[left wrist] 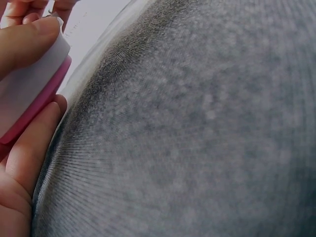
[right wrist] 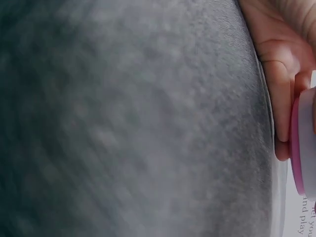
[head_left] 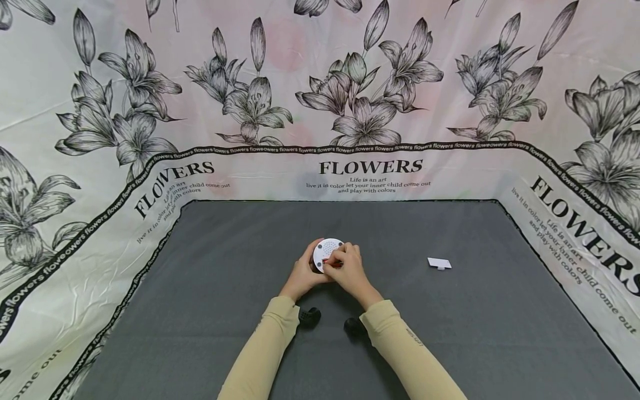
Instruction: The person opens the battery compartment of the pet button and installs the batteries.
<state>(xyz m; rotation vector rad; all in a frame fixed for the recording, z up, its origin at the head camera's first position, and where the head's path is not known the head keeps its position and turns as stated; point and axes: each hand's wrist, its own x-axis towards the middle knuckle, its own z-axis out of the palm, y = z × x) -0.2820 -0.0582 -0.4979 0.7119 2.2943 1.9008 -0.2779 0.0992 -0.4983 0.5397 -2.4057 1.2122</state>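
Observation:
A round white device (head_left: 329,244) has a face with many small holes and dark round feet, turned up toward the head view. My left hand (head_left: 302,276) grips it around the left side. Its white side wall and pink band (left wrist: 47,91) show in the left wrist view, with the left thumb over the white edge. At the lower right of the face my right hand (head_left: 352,271) has its thumb and fingertips together, pinching a small reddish piece. The fingers mostly hide that piece, so its kind is unclear. Part of the device (right wrist: 307,143) appears at the right wrist view's edge.
A small white cover-like plate with a tab (head_left: 439,263) lies on the grey cloth (head_left: 480,322) to the right. Dark rounded objects (head_left: 310,318) show beside the wrists. A flower-printed cloth wall (head_left: 280,172) rises behind and at the sides.

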